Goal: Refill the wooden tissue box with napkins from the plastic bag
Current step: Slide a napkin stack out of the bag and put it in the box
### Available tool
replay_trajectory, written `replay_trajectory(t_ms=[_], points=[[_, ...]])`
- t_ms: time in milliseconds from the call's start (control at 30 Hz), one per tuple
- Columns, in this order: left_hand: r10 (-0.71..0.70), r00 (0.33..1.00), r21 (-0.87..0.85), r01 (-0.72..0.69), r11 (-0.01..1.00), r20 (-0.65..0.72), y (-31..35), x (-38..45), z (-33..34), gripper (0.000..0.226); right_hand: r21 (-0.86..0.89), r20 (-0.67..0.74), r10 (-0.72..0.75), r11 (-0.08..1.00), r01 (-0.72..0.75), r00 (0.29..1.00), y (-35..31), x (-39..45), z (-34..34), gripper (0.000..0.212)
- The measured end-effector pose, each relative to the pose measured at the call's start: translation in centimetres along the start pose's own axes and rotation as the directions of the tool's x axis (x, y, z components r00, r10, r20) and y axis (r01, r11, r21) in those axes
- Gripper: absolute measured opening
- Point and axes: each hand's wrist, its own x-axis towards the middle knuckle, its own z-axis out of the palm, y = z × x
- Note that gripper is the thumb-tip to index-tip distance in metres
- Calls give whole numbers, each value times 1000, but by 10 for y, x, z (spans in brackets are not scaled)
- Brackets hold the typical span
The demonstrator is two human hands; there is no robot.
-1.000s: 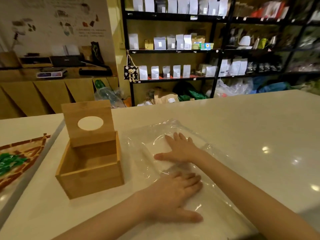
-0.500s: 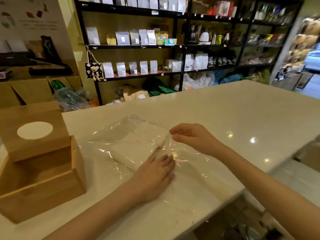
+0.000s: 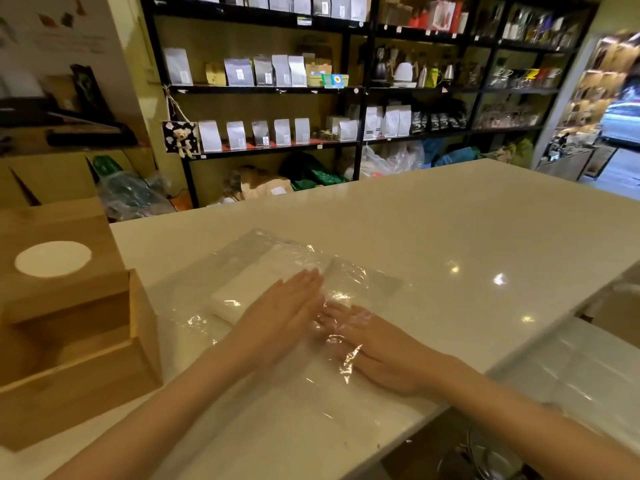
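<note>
A clear plastic bag (image 3: 360,282) lies flat on the white counter (image 3: 450,230) with a stack of white napkins (image 3: 239,289) inside it. My left hand (image 3: 284,313) lies flat on top of the bag, fingers together, over the napkins' right edge. My right hand (image 3: 374,344) is slid under the plastic film, fingers extended toward the napkins; crinkled film covers its fingers. The wooden tissue box (image 3: 76,344) stands open at the left, its lid (image 3: 52,251) with an oval hole tilted up at the back. The box's inside looks bare.
The counter's near edge runs diagonally at the right, with a lower surface (image 3: 588,368) beyond it. Black shelves (image 3: 346,88) with pouches and kettles stand behind the counter.
My right hand has dropped from above the bag and gone under the film. My left hand has slid forward onto the napkins. The view has shifted right.
</note>
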Motion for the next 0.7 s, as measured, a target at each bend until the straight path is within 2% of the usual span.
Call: replay_trajectory(t_ms=[33,100,167,233,333,400,467,567,633,700], points=[[-95,995,-40,93,995,-43,-7,3,-7,54,-38,8,-4,999,5,1000,-2,10,3,57],[-296,943,-116,280,953,-155,-26,7,-17,49,-75,-34,-37,997,34,999,-7,27,6,70],[-432,878,-35,435,900,-204,-44,5,-17,51,-55,-35,-46,997,44,998,-16,43,6,79],[-489,845,78,514,854,-216,-57,3,-10,56,-18,28,-23,1000,24,999,-24,57,4,84],[-533,818,12,548,836,-214,-60,0,-1,58,-120,30,-76,990,79,997,-31,73,9,87],[-530,813,-71,530,845,-242,-60,-1,1,55,-127,36,-80,988,84,996,-29,78,17,85],[-529,806,-176,499,849,-265,-59,-3,2,53,-122,-8,-82,989,80,997,-24,78,25,78],[-592,768,-361,494,791,-244,-53,-7,-1,53,-119,-2,-88,989,87,996,-20,70,24,64],[-615,760,-393,511,765,-211,-50,-8,-3,55,-99,-7,-94,991,92,996,-19,62,20,55],[-616,767,-367,528,765,-179,-48,-8,-5,56,-92,-4,-97,991,96,995,-22,53,16,55]])
